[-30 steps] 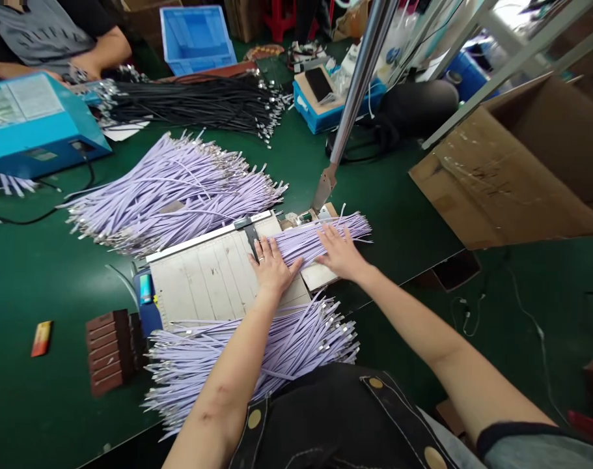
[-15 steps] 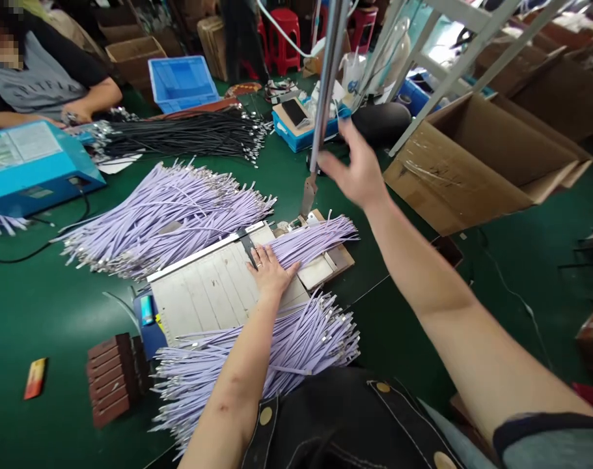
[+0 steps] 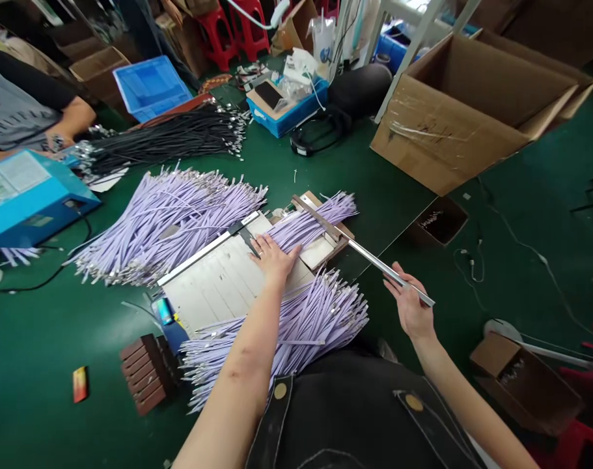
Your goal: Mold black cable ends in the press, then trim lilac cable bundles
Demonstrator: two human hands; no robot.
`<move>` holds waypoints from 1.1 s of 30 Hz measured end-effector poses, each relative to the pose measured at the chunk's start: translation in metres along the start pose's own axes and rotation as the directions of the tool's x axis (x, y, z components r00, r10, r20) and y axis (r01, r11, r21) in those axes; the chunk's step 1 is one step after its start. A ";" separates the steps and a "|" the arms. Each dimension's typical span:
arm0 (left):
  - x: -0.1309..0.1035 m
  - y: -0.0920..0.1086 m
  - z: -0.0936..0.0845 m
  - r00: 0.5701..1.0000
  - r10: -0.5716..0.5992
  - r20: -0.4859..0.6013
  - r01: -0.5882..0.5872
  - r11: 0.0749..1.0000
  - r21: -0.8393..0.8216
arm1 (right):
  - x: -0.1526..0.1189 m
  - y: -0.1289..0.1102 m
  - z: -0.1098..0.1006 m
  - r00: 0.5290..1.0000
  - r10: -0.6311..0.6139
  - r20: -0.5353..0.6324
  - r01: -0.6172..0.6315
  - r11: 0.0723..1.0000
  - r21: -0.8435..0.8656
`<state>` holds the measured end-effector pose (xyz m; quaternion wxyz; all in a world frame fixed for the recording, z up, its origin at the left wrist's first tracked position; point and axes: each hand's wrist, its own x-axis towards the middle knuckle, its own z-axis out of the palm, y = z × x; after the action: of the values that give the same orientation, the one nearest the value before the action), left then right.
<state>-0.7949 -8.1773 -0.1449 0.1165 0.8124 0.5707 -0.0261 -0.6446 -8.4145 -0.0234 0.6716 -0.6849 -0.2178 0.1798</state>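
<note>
My left hand (image 3: 275, 258) lies flat with fingers spread on the cream board of a paper cutter (image 3: 213, 280), pressing the near end of a bundle of lilac cables (image 3: 296, 231). The bundle runs across the cutter's right edge. My right hand (image 3: 414, 305) is at the outer end of the metal lever handle (image 3: 388, 270), fingers around it. The cutter's blade (image 3: 318, 218) is lowered across the bundle. A loose pile of lilac cables (image 3: 320, 319) lies in front of the board, partly behind my left forearm. A larger lilac cable pile (image 3: 164, 221) lies beyond it.
Black cables (image 3: 164, 140) and a blue machine (image 3: 37, 195) are at the far left, near a co-worker's arm. A blue tray (image 3: 286, 107) stands at the back. Cardboard boxes (image 3: 437, 130) stand at right. A brown slotted block (image 3: 147, 374) and a lighter (image 3: 80, 384) lie front left.
The lever has swung down from upright, laying the blade across the cables. My right hand has moved from open beside the lever down to its handle. My left hand stays on the bundle.
</note>
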 end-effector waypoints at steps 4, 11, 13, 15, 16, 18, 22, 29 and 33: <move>0.001 -0.001 0.003 1.000 -0.003 -0.022 0.003 1.000 0.008 | -0.043 0.074 -0.035 0.996 0.076 -0.035 -0.064 0.962 0.264; 0.001 -0.003 0.003 0.999 0.013 -0.043 -0.013 1.000 -0.004 | 0.008 0.027 -0.111 0.934 0.265 0.241 -0.081 0.812 -0.578; 0.001 -0.004 0.003 0.999 0.022 -0.046 -0.022 1.000 -0.003 | 0.017 0.012 -0.114 0.954 0.230 0.190 -0.028 0.702 -0.711; 0.002 -0.005 0.003 0.999 0.017 -0.041 -0.017 1.000 0.002 | 0.019 0.001 -0.098 0.908 0.345 0.238 -0.024 0.610 -0.792; 0.002 -0.005 0.003 0.999 0.012 -0.034 -0.012 1.000 0.005 | 0.019 -0.003 -0.086 0.850 0.456 0.263 -0.038 0.552 -0.833; 0.002 -0.004 0.002 1.000 0.001 -0.019 -0.001 1.000 0.006 | 0.017 -0.009 -0.063 0.732 0.633 0.251 -0.063 0.430 -0.901; 0.003 -0.004 0.002 1.000 -0.010 -0.010 0.010 1.000 0.001 | 0.017 -0.016 -0.046 0.693 0.686 0.223 -0.023 0.329 -0.944; 0.003 -0.003 0.002 1.000 -0.011 -0.020 0.010 1.000 -0.016 | 0.021 -0.019 -0.048 0.687 0.694 0.213 0.003 0.290 -0.957; 0.003 -0.002 0.001 1.000 -0.007 -0.011 0.007 1.000 -0.022 | 0.024 -0.027 -0.047 0.677 0.710 0.194 -0.016 0.278 -0.961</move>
<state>-0.7961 -8.1743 -0.1470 0.1222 0.8092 0.5745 -0.0160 -0.6008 -8.4410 0.0063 0.0042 -0.8673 -0.3017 0.3959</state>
